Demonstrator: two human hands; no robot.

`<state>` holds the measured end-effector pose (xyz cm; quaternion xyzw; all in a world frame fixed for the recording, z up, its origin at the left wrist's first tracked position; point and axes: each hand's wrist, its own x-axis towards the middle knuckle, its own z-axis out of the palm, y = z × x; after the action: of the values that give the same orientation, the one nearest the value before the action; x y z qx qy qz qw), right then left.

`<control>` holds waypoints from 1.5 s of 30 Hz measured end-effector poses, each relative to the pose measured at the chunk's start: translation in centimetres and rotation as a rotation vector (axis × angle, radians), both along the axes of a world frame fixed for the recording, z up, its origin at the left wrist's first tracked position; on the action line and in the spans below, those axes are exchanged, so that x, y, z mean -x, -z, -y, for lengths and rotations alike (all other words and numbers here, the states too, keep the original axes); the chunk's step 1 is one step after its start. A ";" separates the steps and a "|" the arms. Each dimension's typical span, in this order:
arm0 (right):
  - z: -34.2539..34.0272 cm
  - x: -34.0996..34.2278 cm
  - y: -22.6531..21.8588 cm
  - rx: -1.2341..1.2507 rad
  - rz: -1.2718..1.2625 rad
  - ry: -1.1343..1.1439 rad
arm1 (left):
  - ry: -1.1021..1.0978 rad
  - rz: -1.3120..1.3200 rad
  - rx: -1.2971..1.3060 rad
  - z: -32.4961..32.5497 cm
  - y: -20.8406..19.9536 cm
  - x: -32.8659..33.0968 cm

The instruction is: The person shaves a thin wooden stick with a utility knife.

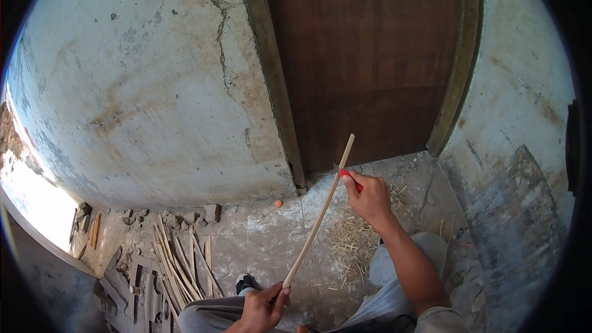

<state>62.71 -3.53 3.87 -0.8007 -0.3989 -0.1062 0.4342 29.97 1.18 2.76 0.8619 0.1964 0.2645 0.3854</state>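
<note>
A long, pale bamboo strip (317, 222) slants up and away from me over the floor. My left hand (264, 309) is closed on its near end, low in the picture. In my right hand (370, 198) is a red-handled knife (346, 176), whose small dark blade touches the strip near its far end. The fingers cover most of the handle. Thin curled shavings (354, 240) lie heaped on the floor below my right forearm. More pale strips (179, 265) rest in a loose bundle left of my left hand.
Ahead stands a brown wooden door (370, 61) in a frame between stained walls (142, 86). Broken stones (191, 217) line the left wall's foot, with a small orange ball (279, 203) nearby. Flat grey slotted pieces (139, 290) lie at lower left. My bent knees flank the work.
</note>
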 end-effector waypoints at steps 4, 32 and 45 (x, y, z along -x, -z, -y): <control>0.0 1.0 -0.4 0.007 0.010 -0.027 | -0.052 0.002 0.178 1.2 -0.8 1.7; 2.2 -1.1 -2.0 0.206 0.082 0.118 | -0.349 -0.283 0.575 5.9 0.6 13.0; 1.7 1.9 -0.8 0.225 0.075 -0.119 | -0.145 0.029 0.547 1.5 -4.6 1.9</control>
<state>60.79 -5.24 4.62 -0.8147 -0.4711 -0.0646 0.3319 28.11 -0.30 7.35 0.7057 0.3160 0.2410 0.5866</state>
